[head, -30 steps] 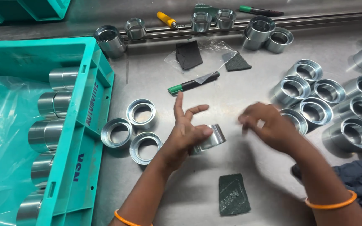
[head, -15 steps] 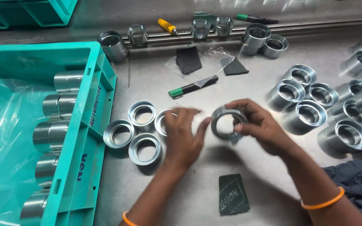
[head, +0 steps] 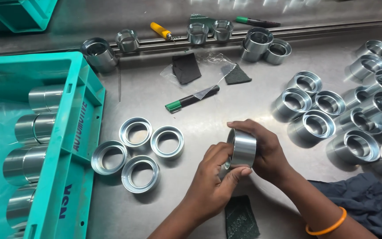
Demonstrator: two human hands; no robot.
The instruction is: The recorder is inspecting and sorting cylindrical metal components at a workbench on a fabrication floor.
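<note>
Near the bench's front edge, the left hand (head: 213,177) and right hand (head: 266,152) pinch one metal ring (head: 242,148) between them, held on edge just above the bench (head: 200,110). A steady grip on its smooth wall suits close checking. The ring is bright, polished and hollow. A dark pad (head: 242,217) lies below; four rings (head: 138,152) sit to the left, more toward the right edge.

A brushed steel worktop (head: 155,95) gleams under overhead light
</note>
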